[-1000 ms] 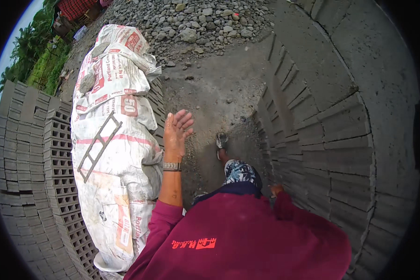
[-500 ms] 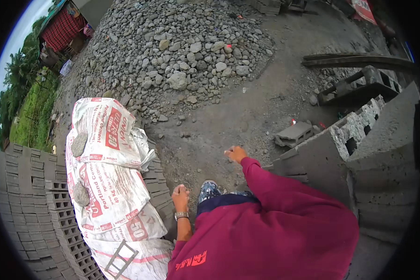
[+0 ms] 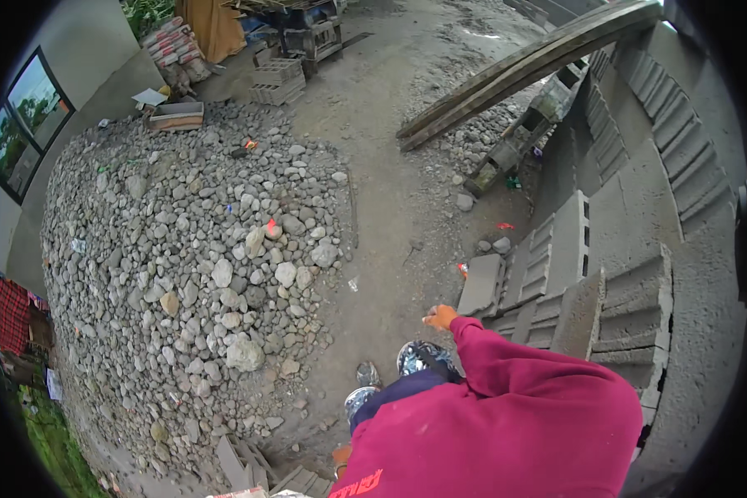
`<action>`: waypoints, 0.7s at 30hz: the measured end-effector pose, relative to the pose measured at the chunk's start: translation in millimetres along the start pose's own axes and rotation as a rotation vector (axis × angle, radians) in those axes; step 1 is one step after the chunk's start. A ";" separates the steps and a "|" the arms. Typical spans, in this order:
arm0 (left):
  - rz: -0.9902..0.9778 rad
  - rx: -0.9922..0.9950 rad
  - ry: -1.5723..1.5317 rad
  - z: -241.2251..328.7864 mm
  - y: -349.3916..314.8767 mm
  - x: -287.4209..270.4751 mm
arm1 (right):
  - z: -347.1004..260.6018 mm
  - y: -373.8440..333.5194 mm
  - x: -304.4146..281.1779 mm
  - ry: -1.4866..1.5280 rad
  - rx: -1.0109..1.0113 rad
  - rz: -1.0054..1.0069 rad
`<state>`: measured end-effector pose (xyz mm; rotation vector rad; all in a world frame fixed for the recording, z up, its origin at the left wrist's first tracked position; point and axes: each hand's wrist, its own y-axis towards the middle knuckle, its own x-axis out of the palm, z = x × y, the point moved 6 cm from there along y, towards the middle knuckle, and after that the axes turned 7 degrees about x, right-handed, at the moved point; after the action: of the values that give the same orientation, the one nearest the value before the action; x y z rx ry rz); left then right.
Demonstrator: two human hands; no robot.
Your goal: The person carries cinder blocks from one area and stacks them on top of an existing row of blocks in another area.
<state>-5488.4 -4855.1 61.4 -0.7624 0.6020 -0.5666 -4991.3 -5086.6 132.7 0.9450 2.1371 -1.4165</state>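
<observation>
My right hand [image 3: 440, 317], below a maroon sleeve, hangs in front of me over the dirt path. Its fingers are loosely curled, with nothing showing in them. The nearest thing to it is a grey concrete block [image 3: 482, 284] lying on the ground to its right. Of my left hand [image 3: 341, 459], only a small part shows at the edge of my shirt, low in the picture; its fingers are hidden. My patterned shoes [image 3: 423, 357] are on the path below.
A wide heap of grey stones [image 3: 224, 274] fills the left. Stacked concrete blocks [image 3: 622, 315] stand along the right. Ahead on the right, long wooden beams [image 3: 523, 70] lean across. The dirt path [image 3: 382, 191] runs between them, towards more blocks [image 3: 277, 80] at the back.
My view has turned right and moved along the path. The white cement sacks have dropped almost out of sight at the bottom. My left hand has gone mostly behind my shirt.
</observation>
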 end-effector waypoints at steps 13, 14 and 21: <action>-0.011 0.442 -0.135 619.4 362.3 151.0 | 191.3 115.6 -83.8 -0.059 0.441 -0.312; -0.115 0.433 -0.104 635.0 374.1 161.2 | 157.2 141.6 -94.4 0.129 0.595 -0.304; -0.285 0.106 0.118 716.0 369.8 373.4 | 45.6 383.1 -314.9 0.677 0.598 0.146</action>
<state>-4653.1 -4553.8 83.1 -0.7230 0.5702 -0.9040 -4498.4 -5128.9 75.4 1.9982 2.0006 -1.8921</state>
